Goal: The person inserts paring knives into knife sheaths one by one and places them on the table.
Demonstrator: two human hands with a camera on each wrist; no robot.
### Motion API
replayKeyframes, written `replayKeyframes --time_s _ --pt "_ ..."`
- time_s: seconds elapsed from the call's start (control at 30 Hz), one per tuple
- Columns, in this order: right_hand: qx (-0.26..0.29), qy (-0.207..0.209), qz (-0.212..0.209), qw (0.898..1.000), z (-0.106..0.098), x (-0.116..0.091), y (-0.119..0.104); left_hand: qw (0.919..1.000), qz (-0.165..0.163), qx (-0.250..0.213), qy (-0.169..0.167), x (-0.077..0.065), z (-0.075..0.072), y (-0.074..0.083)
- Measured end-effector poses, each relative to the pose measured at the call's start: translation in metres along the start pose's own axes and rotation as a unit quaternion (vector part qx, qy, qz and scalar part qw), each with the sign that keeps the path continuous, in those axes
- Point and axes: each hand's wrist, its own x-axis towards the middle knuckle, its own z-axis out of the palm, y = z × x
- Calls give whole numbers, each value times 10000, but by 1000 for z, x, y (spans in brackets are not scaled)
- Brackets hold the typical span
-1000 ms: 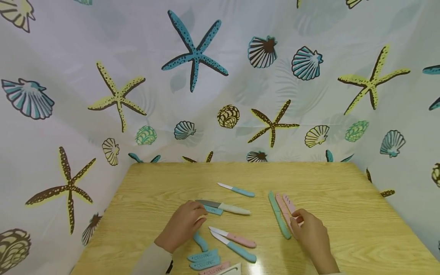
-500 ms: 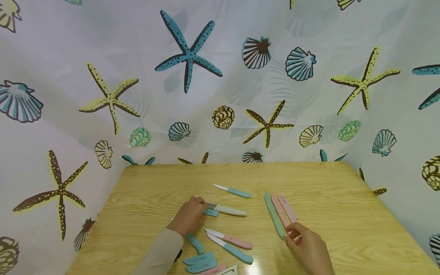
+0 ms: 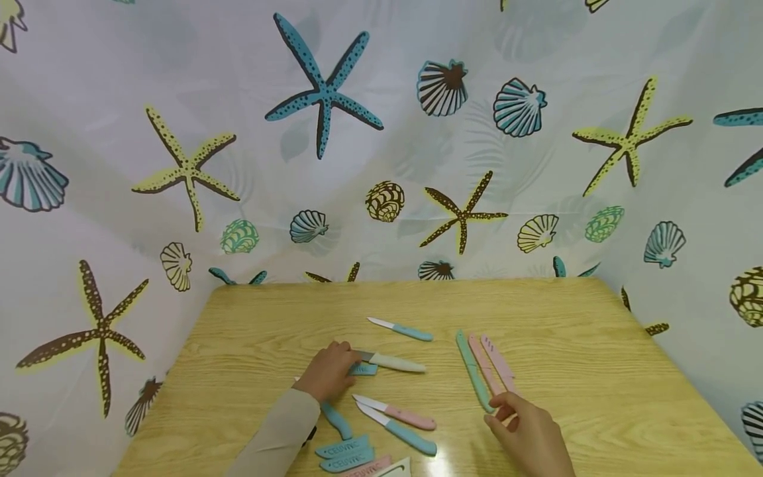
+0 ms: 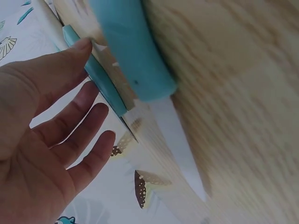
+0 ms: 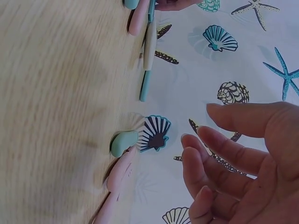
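Observation:
My left hand reaches over the blade end of a cream-handled knife and a light-blue blade sheath. In the left wrist view, its thumb overlaps the sheath while the fingers stay loosely spread; contact is uncertain. A blue-handled knife with a white blade lies close by, partly beneath that arm in the head view. My right hand hovers with relaxed, bent fingers, holding nothing. Just beyond it lie a green sheathed knife, a pink one and a paler pink one, side by side.
Mid-table lie a pink-handled knife and a blue-handled knife, blades pointing left. Another blue knife lies farther back. Blue sheaths, a pink sheath and a white one are at the front edge. Patterned curtains enclose the table.
My right hand has drawn back toward me from the pink sheathed knives, which stay on the table. My left hand has moved forward over the cream-handled knife's blade. The head view has shifted slightly.

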Motion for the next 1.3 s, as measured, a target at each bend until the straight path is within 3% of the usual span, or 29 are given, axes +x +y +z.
replayKeyframes --time_s 0.4,0.53,0.73,1.0,1.13,1.3 --pt "86 -139 -96 9998 8 -2 2 9996 63 -228 -157 1 0 -3" --pt "189 -253 -4 9995 13 -3 1 9986 1 -525 -8 -5 -10 -10" --pt "182 -297 -124 9993 18 -3 -2 9929 -372 -874 715 -25 -35 -23" --pt "-15 -211 -484 9986 27 4 -17 9876 -434 -595 1388 -62 -49 -36" --pt "-20 -334 -765 9965 33 7 -31 9865 -502 -420 1498 -79 -51 -38" --pt "2 -745 -1481 9862 40 16 -57 9877 -650 -479 1340 -94 -53 -41"
